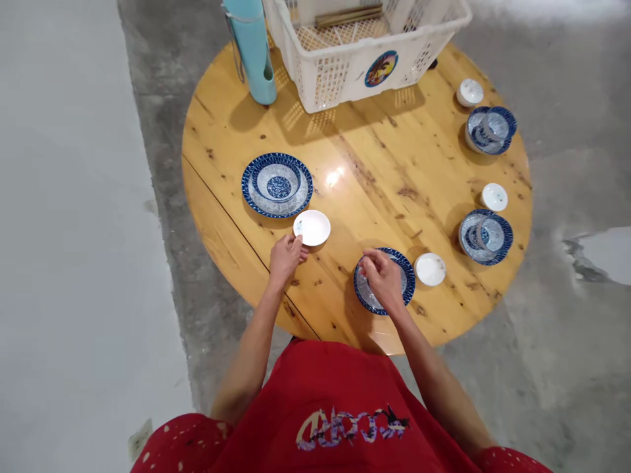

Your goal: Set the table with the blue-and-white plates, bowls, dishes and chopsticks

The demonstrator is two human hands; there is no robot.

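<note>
A small white bowl [312, 226] stands at the left-centre of the table, its near rim between the fingers of my left hand [286, 257]. Just beyond it is a blue-rimmed plate [254, 205] with a blue-patterned bowl [279, 182] on it. My right hand [382, 279] is over another blue-rimmed plate [408, 279] near the front edge, fingers curled in and thumb close to them. What those fingers hold, if anything, is hidden, and part of the plate is covered by the hand. Beside this plate sits a second small white bowl [430, 269].
The round wooden table [355, 171] holds a white plastic basket [340, 72] with wooden sticks [349, 16] inside, and a light-blue holder [256, 59] at the back. Stacked blue-patterned dishes [486, 236] and small white bowls [494, 196] line the right edge.
</note>
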